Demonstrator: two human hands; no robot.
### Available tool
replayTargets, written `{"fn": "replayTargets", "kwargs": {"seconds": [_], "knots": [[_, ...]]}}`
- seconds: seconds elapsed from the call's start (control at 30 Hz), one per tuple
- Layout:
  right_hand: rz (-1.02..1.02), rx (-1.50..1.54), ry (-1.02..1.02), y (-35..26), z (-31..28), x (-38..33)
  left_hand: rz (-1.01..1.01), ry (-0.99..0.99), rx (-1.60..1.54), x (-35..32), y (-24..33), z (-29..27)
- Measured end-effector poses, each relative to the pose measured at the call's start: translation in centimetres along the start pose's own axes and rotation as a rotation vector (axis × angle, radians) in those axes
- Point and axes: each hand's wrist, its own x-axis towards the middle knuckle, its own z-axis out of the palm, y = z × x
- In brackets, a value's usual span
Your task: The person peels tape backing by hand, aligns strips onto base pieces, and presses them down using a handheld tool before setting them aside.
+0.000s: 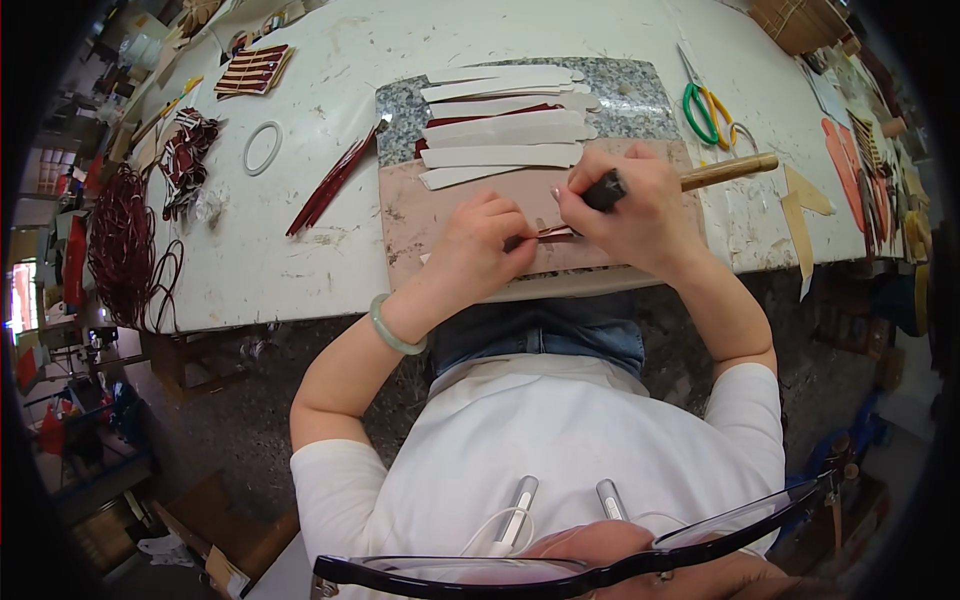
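My left hand [478,245] is closed over a narrow dark red strip [556,232] with a pale edge, near the front of a pinkish-brown board [405,215]. In my right hand [640,205] is a tool with a thick black handle [604,190]; its working end is hidden by my fingers, close to the strip. Just beyond both hands lie several white strips [505,130] with rounded ends, some dark red ones among them, partly on a speckled grey stone slab [640,95]. A wooden handle [735,172] sticks out beside my right hand, its other end hidden.
Scissors [705,110] with green and yellow handles lie at the far right. Dark red strips [335,180], a pale ring [263,148] and a bundle of dark red cord [122,230] lie to the left. Tan scraps [800,225] reach the table's right front edge.
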Motion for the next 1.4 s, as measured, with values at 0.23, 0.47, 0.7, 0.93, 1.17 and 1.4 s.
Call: {"fn": "replayTargets", "kwargs": {"seconds": [0.23, 0.47, 0.7, 0.93, 1.17, 1.4], "knots": [[-0.021, -0.014, -0.053, -0.7, 0.9, 0.2, -0.016, 0.021, 0.029, -1.5, -0.4, -1.0], [-0.069, 0.05, -0.021, -2.0, 2.6, 0.8, 0.003, 0.054, 0.086, -2.8, -1.0, -1.6], [-0.073, 0.091, -0.003, -2.5, 4.1, 1.2, -0.044, 0.072, 0.099, -3.9, -1.3, -2.7], [-0.045, 0.102, -0.031, -3.9, 5.3, 1.6, -0.018, 0.096, 0.197, -4.8, -1.2, -3.1], [-0.143, 0.13, -0.027, -5.5, 6.2, 2.0, -0.059, 0.102, 0.171, -6.1, -1.3, -3.9], [-0.167, 0.135, -0.056, -6.4, 6.8, 2.8, -0.088, 0.117, 0.234, -7.0, -0.9, -4.8]]}}
